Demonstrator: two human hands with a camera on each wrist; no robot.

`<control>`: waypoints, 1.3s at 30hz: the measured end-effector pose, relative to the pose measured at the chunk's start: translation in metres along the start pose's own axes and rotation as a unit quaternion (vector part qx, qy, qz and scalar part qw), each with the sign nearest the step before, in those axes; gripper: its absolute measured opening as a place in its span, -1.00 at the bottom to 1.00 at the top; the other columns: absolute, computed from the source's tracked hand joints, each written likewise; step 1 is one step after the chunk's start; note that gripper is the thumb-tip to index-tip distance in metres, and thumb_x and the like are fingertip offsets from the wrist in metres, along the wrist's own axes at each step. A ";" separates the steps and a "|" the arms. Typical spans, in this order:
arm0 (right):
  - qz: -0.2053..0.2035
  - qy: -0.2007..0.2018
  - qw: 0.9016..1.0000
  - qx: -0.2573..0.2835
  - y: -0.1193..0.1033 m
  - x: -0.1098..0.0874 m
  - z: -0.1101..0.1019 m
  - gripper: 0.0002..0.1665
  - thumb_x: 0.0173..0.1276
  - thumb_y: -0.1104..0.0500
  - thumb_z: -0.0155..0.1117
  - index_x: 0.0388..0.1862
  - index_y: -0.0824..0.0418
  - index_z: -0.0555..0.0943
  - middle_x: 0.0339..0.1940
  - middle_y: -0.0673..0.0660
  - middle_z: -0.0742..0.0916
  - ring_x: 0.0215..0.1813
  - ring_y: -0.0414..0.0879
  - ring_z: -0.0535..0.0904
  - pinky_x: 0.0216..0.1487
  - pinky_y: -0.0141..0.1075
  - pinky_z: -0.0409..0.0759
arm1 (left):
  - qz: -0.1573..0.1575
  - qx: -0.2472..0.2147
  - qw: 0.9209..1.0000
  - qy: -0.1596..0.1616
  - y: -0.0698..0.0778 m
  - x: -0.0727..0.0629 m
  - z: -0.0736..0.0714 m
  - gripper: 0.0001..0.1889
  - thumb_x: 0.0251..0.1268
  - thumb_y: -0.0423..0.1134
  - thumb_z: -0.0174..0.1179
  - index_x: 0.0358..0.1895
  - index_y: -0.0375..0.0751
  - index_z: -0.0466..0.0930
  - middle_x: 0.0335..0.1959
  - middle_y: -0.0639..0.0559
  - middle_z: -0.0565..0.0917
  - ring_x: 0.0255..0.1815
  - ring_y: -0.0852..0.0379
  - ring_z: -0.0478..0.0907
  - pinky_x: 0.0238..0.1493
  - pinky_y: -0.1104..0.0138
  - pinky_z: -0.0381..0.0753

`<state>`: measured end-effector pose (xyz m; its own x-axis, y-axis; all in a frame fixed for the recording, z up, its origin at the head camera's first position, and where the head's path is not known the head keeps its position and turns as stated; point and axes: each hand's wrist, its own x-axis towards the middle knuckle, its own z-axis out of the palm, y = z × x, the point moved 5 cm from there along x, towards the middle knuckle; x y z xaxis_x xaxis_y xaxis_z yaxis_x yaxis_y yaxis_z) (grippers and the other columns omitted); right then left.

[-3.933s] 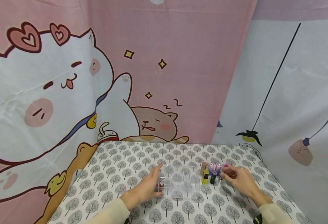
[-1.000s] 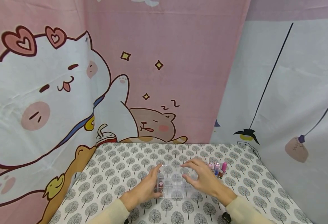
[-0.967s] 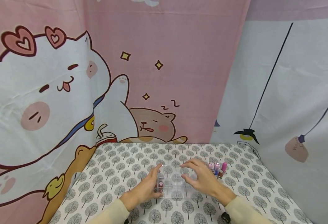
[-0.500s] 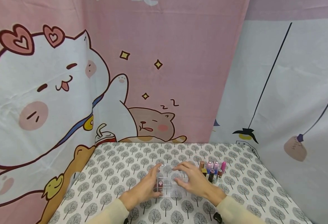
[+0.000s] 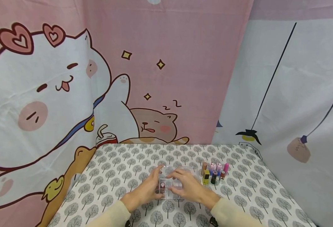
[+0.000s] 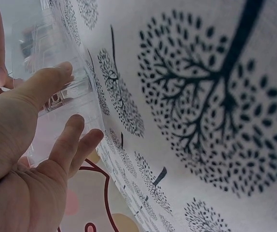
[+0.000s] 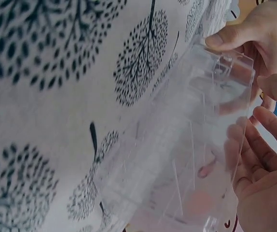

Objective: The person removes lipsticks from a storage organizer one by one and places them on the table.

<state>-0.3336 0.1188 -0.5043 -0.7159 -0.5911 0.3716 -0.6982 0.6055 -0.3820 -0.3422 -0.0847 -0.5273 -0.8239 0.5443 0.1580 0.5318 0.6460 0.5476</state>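
A clear compartment box [image 5: 167, 194] lies on the cloth in front of me. My left hand [image 5: 145, 190] grips its left side, thumb at the near edge and fingers at the far edge. Inside the left compartment shows a dark red lipstick [image 5: 162, 185]. Over the box's middle, my right hand [image 5: 189, 186] has thumb and fingers bent loosely and apart, with nothing seen between them. In the right wrist view, right fingers [image 7: 261, 159] lie right at the clear plastic [image 7: 162, 159]. Part of the box is hidden under the right hand.
Right of the box stand several lipsticks: a gold-brown one [image 5: 204, 168], a yellow one with black cap [image 5: 206, 177], a black one [image 5: 213, 177], two pink-blue ones [image 5: 218, 168], a magenta one [image 5: 226, 167] and a maroon one [image 5: 222, 175]. A tree-print cloth [image 5: 143, 157] covers the table.
My right hand has moved left from the lipsticks at the right, across the box to its middle. My left hand stays on the box's left side, and the lipsticks are uncovered again.
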 end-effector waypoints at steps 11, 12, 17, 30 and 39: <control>0.029 -0.033 0.997 0.066 0.001 0.009 0.021 -0.47 0.60 -0.01 0.63 0.43 0.14 0.78 0.25 0.06 0.87 0.18 0.01 0.85 0.22 -0.15 0.97 | 0.002 -0.008 1.000 0.004 -0.002 0.001 0.000 0.45 0.16 -0.19 0.82 0.95 -0.13 -0.13 0.73 -0.47 0.41 0.52 -0.34 0.70 0.61 -0.15 0.79; 0.037 -0.035 0.996 0.067 0.001 0.009 0.023 -0.47 0.60 -0.04 0.63 0.43 0.11 0.79 0.24 0.03 0.87 0.17 -0.03 0.84 0.20 -0.21 0.96 | -0.001 -0.012 1.000 0.004 -0.003 0.001 0.000 0.46 0.15 -0.19 0.82 0.95 -0.12 -0.13 0.73 -0.46 0.41 0.52 -0.32 0.71 0.60 -0.15 0.79; 0.060 -0.037 0.995 0.076 0.003 0.013 0.028 -0.49 0.58 -0.09 0.64 0.39 0.06 0.81 0.24 0.00 0.88 0.12 -0.15 0.81 0.13 -0.41 0.88 | -0.013 -0.039 0.999 0.004 -0.006 0.000 0.002 0.45 0.16 -0.19 0.81 0.96 -0.07 -0.13 0.74 -0.39 0.42 0.38 -0.17 0.78 0.50 -0.03 0.89; 0.044 -0.027 0.994 0.096 0.000 0.015 0.030 -0.66 0.65 -0.07 0.57 0.25 0.03 0.86 0.15 -0.03 0.90 0.04 -0.22 0.82 0.11 -0.34 0.92 | -0.014 -0.056 0.998 0.004 -0.007 0.001 0.002 0.44 0.14 -0.23 0.82 0.95 -0.08 -0.11 0.74 -0.40 0.43 0.32 -0.12 0.80 0.51 -0.04 0.88; 0.031 -0.017 0.995 0.098 -0.002 0.016 0.029 -0.72 0.71 -0.02 0.52 0.20 0.07 0.87 0.09 -0.05 0.91 -0.02 -0.38 0.74 0.07 -0.30 0.94 | 0.000 -0.037 0.999 0.007 -0.006 0.003 0.001 0.42 0.16 -0.23 0.82 0.93 -0.14 -0.09 0.70 -0.40 0.46 0.45 -0.29 0.74 0.60 -0.15 0.80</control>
<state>-0.3433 0.0930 -0.5223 -0.7547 -0.5761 0.3139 -0.6368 0.5283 -0.5615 -0.3474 -0.0869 -0.5306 -0.8266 0.5369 0.1689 0.5164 0.6040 0.6071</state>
